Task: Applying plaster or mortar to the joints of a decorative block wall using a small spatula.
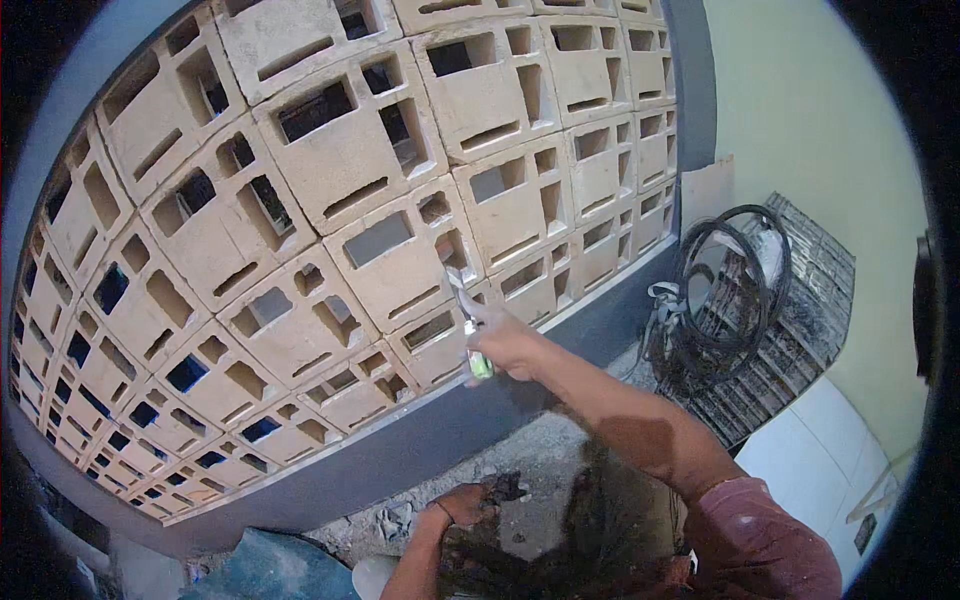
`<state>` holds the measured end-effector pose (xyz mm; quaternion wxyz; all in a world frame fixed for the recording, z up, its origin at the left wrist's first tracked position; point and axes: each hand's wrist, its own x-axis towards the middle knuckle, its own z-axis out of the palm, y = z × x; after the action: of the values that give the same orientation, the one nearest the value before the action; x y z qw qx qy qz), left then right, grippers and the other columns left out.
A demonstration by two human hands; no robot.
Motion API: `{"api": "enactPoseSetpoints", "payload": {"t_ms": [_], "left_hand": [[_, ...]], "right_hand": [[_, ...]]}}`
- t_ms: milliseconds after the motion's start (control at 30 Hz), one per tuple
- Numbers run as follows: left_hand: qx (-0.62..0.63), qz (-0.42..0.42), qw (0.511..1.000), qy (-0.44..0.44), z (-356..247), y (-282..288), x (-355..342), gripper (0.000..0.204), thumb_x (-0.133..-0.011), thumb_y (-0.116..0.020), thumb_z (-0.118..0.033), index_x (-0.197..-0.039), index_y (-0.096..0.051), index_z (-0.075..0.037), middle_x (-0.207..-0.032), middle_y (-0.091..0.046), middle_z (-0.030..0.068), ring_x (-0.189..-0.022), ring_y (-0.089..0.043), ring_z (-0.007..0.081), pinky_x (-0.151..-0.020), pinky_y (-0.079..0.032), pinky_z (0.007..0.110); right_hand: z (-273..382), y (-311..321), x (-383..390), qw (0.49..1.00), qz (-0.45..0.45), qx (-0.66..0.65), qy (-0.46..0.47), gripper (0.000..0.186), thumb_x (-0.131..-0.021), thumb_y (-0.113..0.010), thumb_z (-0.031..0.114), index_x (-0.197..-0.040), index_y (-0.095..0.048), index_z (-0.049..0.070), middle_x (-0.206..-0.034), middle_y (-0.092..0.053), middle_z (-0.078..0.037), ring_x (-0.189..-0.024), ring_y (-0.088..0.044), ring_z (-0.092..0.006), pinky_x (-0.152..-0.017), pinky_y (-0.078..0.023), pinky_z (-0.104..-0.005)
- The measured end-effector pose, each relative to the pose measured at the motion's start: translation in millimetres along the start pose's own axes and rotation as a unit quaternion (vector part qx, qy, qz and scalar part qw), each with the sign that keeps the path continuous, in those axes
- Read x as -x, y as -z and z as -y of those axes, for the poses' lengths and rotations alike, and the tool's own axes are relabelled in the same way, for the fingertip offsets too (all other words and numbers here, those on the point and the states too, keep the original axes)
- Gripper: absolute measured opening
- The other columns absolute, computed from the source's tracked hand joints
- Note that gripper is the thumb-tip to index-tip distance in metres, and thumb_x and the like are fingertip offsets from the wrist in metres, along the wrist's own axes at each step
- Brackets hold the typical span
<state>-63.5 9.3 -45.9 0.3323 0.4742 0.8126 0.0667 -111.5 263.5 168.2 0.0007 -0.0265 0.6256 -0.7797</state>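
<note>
My right hand is stretched out to the wall of cream openwork blocks, closed around a green-handled paintbrush. The brush's pale tip reaches the lower right opening of one block. Low over the rough floor, my left hand has its fingers curled, with a dark band round the wrist. A dark clump lies at its fingertips; whether it is gripped is hard to make out.
A dark grey ledge runs below the blocks. On the right, coiled black hose rests on a stack of ribbed, dirty panels, with white boards nearer me. A teal sheet lies at lower left. The pale green wall closes the right side.
</note>
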Motion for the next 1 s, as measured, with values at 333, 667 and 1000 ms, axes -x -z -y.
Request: {"api": "enactPoseSetpoints", "payload": {"t_ms": [333, 667, 1000], "left_hand": [[0.011, 0.045, 0.999, 0.008, 7.6, 1.3, -3.4, 0.061, -0.087, -0.067, -0.042, -0.131, -0.053, -0.002, -0.110, -0.065, 0.0316, -0.108, -0.063, 0.0447, -0.091, -0.051, 0.051], [0.050, -0.016, 0.999, -0.009, -21.8, 13.6, -13.1, 0.053, -0.085, -0.068, -0.030, -0.128, -0.056, -0.001, -0.107, -0.067, 0.0285, -0.103, -0.065, 0.0438, -0.090, -0.051, 0.050], [0.045, -0.024, 0.999, -0.012, -15.3, 17.8, 7.5, 0.051, -0.086, -0.065, -0.032, -0.122, -0.057, 0.003, -0.099, -0.068, 0.0290, -0.095, -0.066, 0.0437, -0.085, -0.052, 0.050]], "right_hand": [[25.5, -8.7, 8.3, 0.907, -0.161, 0.366, 0.128, 0.047, -0.088, -0.057, 0.020, -0.129, -0.059, -0.003, -0.100, -0.066, -0.033, -0.090, -0.066, -0.0445, -0.079, -0.053, -0.0468], [44.9, -4.0, -24.6, 0.825, -0.201, 0.365, 0.382, 0.020, -0.087, -0.053, 0.007, -0.095, -0.070, -0.001, -0.069, -0.057, -0.006, -0.054, -0.055, -0.0107, -0.039, -0.039, -0.0296], [81.3, 50.2, -6.8, 0.983, -0.070, -0.167, -0.016, 0.011, -0.093, -0.058, 0.009, -0.104, -0.060, 0.004, -0.065, -0.046, 0.001, -0.045, -0.036, -0.0056, -0.036, -0.025, -0.0229]]}}
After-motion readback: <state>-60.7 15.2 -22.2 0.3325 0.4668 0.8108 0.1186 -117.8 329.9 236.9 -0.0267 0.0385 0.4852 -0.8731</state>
